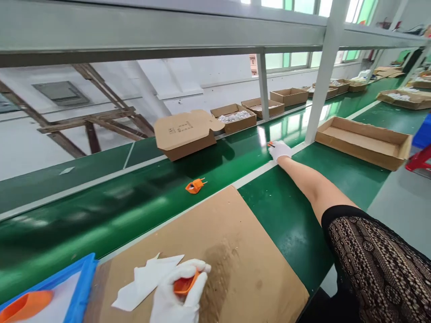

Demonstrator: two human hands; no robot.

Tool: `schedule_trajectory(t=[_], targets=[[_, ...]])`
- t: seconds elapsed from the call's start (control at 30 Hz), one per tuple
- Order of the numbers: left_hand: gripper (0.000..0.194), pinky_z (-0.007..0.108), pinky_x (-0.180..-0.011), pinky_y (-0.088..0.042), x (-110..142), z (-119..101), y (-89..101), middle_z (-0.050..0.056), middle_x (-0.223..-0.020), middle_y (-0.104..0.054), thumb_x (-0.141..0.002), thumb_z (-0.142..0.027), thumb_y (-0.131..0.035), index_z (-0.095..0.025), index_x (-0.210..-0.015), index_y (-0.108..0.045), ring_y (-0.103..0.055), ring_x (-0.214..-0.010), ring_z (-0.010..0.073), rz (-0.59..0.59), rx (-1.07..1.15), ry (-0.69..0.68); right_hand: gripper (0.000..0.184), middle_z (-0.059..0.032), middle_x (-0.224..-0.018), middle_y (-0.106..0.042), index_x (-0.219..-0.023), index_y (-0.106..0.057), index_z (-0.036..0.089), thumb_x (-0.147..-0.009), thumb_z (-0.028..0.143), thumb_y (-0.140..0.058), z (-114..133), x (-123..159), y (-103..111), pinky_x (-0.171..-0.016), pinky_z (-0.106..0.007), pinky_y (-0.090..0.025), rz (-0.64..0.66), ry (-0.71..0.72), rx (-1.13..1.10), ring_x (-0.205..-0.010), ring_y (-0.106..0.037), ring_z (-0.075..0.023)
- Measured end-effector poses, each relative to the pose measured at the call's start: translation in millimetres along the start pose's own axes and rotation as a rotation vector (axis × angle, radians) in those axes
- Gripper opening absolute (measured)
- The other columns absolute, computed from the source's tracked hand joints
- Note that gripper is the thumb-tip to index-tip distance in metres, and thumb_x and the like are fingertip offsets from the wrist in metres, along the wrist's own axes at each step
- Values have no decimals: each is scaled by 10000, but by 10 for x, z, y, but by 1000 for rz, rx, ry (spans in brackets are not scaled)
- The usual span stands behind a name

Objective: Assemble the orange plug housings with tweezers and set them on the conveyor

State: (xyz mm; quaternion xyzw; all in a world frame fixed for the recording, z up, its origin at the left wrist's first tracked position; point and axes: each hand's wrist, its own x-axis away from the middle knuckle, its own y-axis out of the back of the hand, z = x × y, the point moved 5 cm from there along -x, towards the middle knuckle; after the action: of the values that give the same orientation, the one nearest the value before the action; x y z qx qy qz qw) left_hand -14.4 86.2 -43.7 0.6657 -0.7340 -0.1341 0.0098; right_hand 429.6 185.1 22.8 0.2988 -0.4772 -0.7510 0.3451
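Note:
My left hand, in a white glove, is closed around an orange plastic plug housing above a brown cardboard sheet. White paper pieces lie on the cardboard beside it. My right hand, also gloved, reaches far out over the green conveyor belt. Its fingers are closed on a small orange piece with a dark part, probably another plug, largely hidden by the glove. Between the two hands an orange plug with two pins lies on the belt.
A blue tray with an orange housing stands at lower left. Behind the belt are an upturned cardboard box and boxes of white parts. An open carton sits at right, past a white post supporting the overhead shelf.

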Motion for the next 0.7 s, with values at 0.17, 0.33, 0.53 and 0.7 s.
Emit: schedule_trajectory(t=[0.17,0.33,0.53,0.7], targets=[[658,257,-455,-375,8,-24,-88,-60,-573,-561,-621,-549,-844,-217,-1129,-590,-476,-470,136,121,145,259,291,-41,-1064,-723,-1091,-698,171,-960,414,-607,617,750,18,-850,-359,-565,4,207,-270,-928,-679,-179],[690,239,-499,-334,156,-282,-182,-14,-725,-635,-720,-547,-806,-164,-1258,-610,-433,-520,89,266,244,337,303,21,-1002,-751,-1095,-744,256,-823,380,-694,1073,1911,21,-906,-313,-539,151,496,-466,-920,-677,-169],[714,230,-496,-268,163,-360,-235,-47,-542,-548,-667,-589,-836,-145,-1203,-679,-395,-485,76,435,468,373,545,6,-1102,-736,-1385,-576,321,-863,186,-656,1107,2762,69,-816,-275,-579,33,924,-594,-965,-686,-150],[407,240,-527,-384,196,-337,-204,17,-798,-719,-588,-314,-912,-192,-938,-744,-520,-557,87,375,494,425,596,24,-1027,-757,-1383,-551,370,-838,203,-724,1066,2826,-90,-690,-289,-597,17,897,-540,-882,-710,-171]])
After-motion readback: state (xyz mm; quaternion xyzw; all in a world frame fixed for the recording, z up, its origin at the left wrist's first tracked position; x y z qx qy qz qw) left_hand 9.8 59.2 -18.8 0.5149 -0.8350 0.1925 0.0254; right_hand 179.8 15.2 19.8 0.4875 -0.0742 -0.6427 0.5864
